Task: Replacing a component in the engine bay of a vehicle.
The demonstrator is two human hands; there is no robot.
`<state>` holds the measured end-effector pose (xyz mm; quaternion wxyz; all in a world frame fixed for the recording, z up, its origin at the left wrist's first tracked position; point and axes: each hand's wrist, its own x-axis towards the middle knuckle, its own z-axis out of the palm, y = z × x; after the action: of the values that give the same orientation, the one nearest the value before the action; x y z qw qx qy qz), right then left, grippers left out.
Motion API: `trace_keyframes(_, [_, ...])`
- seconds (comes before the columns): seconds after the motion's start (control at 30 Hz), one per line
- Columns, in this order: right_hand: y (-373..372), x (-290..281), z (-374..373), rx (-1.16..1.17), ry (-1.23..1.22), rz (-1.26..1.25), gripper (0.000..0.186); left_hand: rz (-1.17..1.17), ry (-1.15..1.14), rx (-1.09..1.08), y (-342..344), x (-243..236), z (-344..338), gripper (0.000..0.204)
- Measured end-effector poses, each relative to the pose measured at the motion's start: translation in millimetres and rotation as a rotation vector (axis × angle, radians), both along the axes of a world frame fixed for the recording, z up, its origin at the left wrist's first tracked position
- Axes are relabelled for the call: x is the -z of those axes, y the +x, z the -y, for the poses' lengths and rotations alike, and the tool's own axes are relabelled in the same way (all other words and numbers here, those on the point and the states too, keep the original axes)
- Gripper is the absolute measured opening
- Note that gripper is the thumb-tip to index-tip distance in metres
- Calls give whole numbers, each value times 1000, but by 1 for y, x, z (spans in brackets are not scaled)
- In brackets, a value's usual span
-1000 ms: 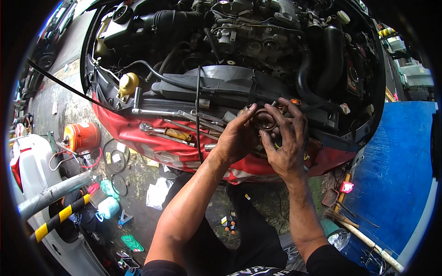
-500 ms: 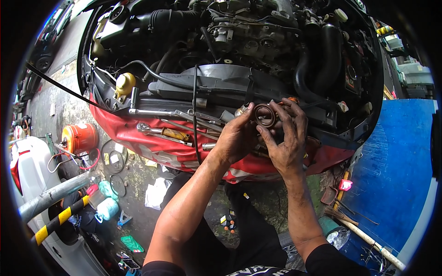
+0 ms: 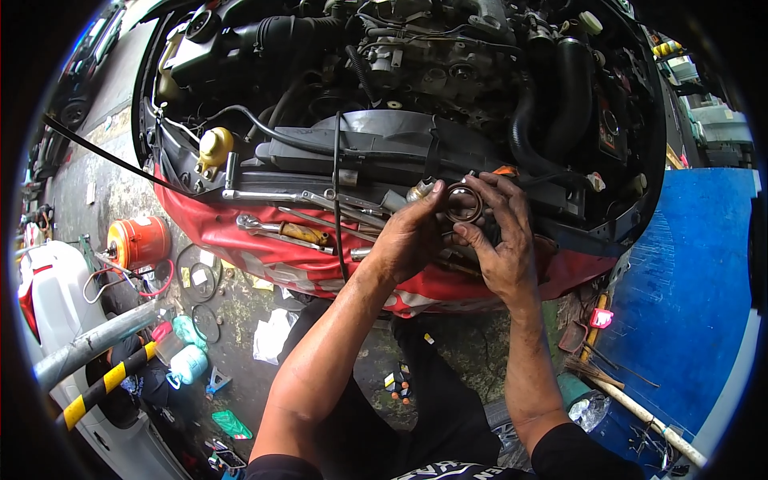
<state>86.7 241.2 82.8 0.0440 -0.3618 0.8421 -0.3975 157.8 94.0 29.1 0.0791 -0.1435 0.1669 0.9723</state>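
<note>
My left hand (image 3: 408, 236) and my right hand (image 3: 506, 232) are closed around a dark brown ring (image 3: 465, 203), held upright over the car's front edge. My left thumb is at the ring's left side; my right thumb is below it, with the other fingers curled over its right side. A small metallic piece (image 3: 419, 191) shows behind my left thumb; whether it is held I cannot tell. Wrenches and bars (image 3: 272, 195) and a yellow-handled tool (image 3: 300, 234) lie just left of my hands, on the front panel and red fender cover (image 3: 200, 224).
The open engine bay (image 3: 432, 72) fills the top. At left are an orange canister (image 3: 138, 242), a white car (image 3: 64, 304) and striped bars (image 3: 110, 382). A blue board (image 3: 684, 280) and long poles (image 3: 640, 416) stand at right; small items lie on the floor below.
The ring has shifted slightly up and right between my fingers, and my right hand's fingers and thumb have moved a little around it. The view has shifted slightly.
</note>
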Motion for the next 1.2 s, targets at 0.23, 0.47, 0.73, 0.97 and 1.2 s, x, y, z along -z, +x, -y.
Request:
trace_keyframes(0.23, [1, 2, 1, 30, -45, -55, 62, -54, -40, -13, -1, 6, -6, 50])
trace_keyframes(0.47, [1, 2, 0, 21, -3, -79, 60, -72, 30, -53, 0, -2, -4, 44])
trace_keyframes(0.73, [-4, -2, -1, -23, -95, 91, 49, 50, 22, 7, 2, 7, -5, 49])
trace_keyframes(0.97, [0, 3, 1, 10, -185, 296, 48, 21, 19, 3, 4, 7, -3, 49])
trace_keyframes(1.2, [-2, 2, 1, -16, -176, 210, 50, 13, 27, -23, 4, 6, -3, 48])
